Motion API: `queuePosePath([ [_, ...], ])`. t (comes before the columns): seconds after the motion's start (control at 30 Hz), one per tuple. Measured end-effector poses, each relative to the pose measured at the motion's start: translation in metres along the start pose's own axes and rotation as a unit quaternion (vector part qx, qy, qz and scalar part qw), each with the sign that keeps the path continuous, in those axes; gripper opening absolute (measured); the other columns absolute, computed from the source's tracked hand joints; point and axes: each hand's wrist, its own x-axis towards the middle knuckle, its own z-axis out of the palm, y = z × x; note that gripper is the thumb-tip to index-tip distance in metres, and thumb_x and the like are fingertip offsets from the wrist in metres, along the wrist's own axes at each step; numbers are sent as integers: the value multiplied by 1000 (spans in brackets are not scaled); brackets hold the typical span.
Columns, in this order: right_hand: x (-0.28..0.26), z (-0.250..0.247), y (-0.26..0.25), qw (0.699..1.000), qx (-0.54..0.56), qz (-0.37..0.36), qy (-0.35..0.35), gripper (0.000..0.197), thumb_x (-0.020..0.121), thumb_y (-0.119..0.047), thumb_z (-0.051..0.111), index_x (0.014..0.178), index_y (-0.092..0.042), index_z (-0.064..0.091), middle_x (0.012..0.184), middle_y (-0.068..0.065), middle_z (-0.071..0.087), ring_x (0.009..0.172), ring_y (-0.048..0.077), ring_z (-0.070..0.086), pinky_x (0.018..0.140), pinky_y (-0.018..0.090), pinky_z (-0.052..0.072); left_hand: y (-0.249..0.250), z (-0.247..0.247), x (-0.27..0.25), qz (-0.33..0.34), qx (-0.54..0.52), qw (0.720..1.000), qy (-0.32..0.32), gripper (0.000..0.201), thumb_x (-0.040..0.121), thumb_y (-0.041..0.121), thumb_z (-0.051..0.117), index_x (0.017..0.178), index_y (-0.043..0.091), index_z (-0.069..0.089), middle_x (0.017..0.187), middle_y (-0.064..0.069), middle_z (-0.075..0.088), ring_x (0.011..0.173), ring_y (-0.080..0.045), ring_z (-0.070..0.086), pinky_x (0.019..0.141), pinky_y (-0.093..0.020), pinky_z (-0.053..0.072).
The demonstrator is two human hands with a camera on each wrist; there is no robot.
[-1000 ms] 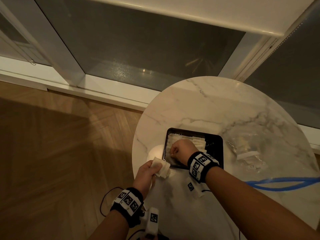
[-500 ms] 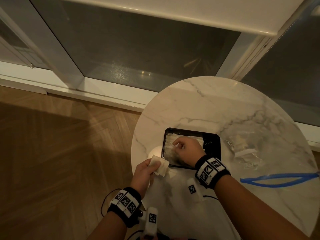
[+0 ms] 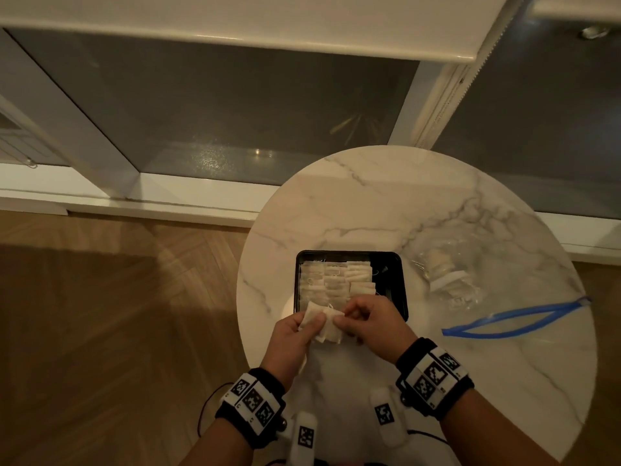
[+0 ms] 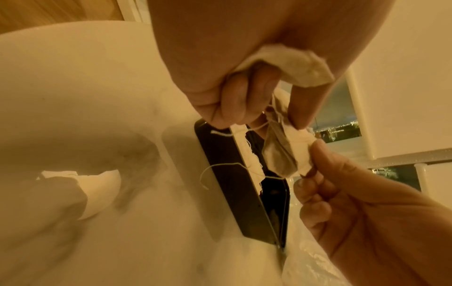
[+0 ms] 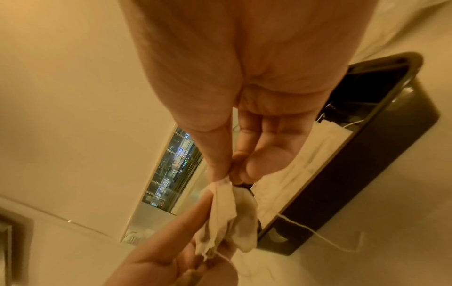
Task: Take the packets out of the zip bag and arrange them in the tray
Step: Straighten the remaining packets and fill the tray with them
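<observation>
Three rows of tea bags point(image 3: 336, 280) already fill most of the tray point(image 3: 401, 284). Both grips, left hand point(image 3: 295, 334) and right hand point(image 3: 369, 324), pinch one held tea bag point(image 3: 324, 326) (string dangling). More wait in the zip bag point(image 3: 450, 277).

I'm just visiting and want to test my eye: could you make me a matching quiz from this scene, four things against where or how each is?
Things:
1. tray
2. zip bag
3. packet
4. table

Descriptions:
A. clear with a blue strip, lying right of the tray
B. round, white marble
C. black, with rows of packets inside
D. pinched between both hands, at the tray's near edge

Pairs: 1-C, 2-A, 3-D, 4-B
</observation>
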Motion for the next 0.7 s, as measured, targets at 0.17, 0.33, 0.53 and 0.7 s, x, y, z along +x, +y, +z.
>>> queuePosePath([
  [0.17, -13, -21, 13, 999, 24, 26, 31, 11, 82, -13, 76, 78, -7, 67, 69, 15, 68, 57, 17, 62, 54, 29, 54, -15, 4, 3, -21, 49, 999, -2, 23, 97, 19, 60, 104, 3, 74, 97, -16, 76, 84, -21, 72, 72, -29, 57],
  [0.33, -20, -38, 23, 995, 42, 45, 74, 12, 82, -8, 74, 82, -2, 64, 71, 18, 70, 58, 22, 65, 58, 36, 58, -24, 5, 8, -26, 98, 995, 3, 22, 96, 22, 62, 94, 6, 77, 86, -10, 77, 76, -16, 71, 69, -29, 55],
  [0.53, 3, -68, 18, 980, -56, 36, 186, 17, 82, -6, 71, 92, -19, 68, 79, 2, 69, 68, 18, 67, 65, 37, 61, -27, -2, 17, -5, 127, 991, 49, 19, 96, 19, 63, 91, 7, 76, 81, -4, 76, 72, -10, 69, 64, -17, 52],
  [0.7, 36, -84, 1, 949, -258, 22, 182, 18, 87, -16, 62, 98, -21, 74, 93, -6, 71, 83, 12, 64, 78, 26, 52, -26, -9, 20, 16, 145, 988, 58, 13, 96, 19, 63, 94, 14, 75, 87, -5, 76, 77, -8, 70, 67, -15, 54],
])
